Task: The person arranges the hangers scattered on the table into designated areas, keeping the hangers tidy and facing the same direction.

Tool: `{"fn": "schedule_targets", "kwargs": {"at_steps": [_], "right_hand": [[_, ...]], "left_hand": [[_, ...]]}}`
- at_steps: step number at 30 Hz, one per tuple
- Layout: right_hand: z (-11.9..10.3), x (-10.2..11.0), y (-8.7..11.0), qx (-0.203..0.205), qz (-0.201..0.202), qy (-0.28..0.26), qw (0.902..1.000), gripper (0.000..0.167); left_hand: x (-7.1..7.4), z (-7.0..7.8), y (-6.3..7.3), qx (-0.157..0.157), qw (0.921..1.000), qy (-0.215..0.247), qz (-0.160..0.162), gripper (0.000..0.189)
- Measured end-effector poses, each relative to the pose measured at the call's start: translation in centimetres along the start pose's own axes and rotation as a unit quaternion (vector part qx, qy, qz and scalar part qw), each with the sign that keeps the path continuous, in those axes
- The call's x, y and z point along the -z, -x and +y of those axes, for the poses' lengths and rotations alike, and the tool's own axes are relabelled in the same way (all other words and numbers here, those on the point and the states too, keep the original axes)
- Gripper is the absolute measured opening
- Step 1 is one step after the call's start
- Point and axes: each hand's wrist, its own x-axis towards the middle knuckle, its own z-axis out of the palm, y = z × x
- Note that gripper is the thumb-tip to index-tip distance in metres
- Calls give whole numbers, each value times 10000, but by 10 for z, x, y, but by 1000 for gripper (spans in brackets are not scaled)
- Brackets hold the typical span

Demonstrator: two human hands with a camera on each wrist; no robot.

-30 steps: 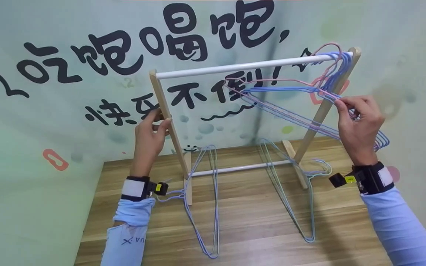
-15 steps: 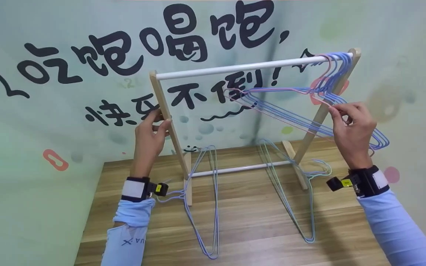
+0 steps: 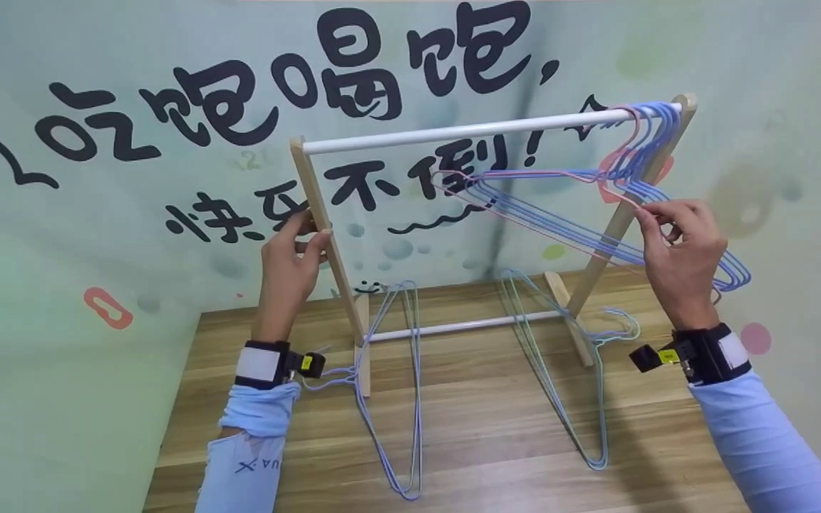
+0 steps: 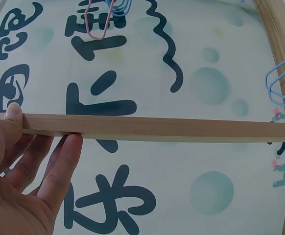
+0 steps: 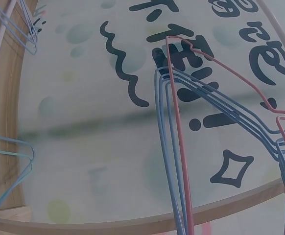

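Observation:
A pink hanger (image 3: 517, 173) hangs by its hook at the right end of the rack's white top rail (image 3: 482, 129), in front of several blue hangers (image 3: 560, 214). My right hand (image 3: 685, 253) pinches the pink hanger's right shoulder between thumb and fingers. In the right wrist view, the pink hanger (image 5: 177, 107) lies nearest the camera, with the blue ones behind it and only my fingertips showing at the edge. My left hand (image 3: 289, 274) holds the rack's left wooden upright (image 3: 332, 246), thumb on one side and fingers on the other, as the left wrist view also shows.
Blue and green hangers (image 3: 417, 420) lean on the lower rail (image 3: 464, 325) at the left, their hooks pointing left. More green and blue hangers (image 3: 553, 388) lean there at the right. The rack stands on a wood-grain surface (image 3: 489, 456) before a printed wall (image 3: 132, 214).
The pink hanger's hook has come down from above the rail onto it, and its body has dropped level with the blue hangers. My right hand has shifted slightly left and down; my left hand stays put.

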Motion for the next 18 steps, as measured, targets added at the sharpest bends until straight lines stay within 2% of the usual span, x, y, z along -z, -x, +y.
{"fn": "schedule_targets", "kwargs": {"at_steps": [18], "right_hand": [[-4,-1,12,307,156,-154,9993,9]], "left_hand": [[0,-1,0,-43,10000,-19,3,41]]}}
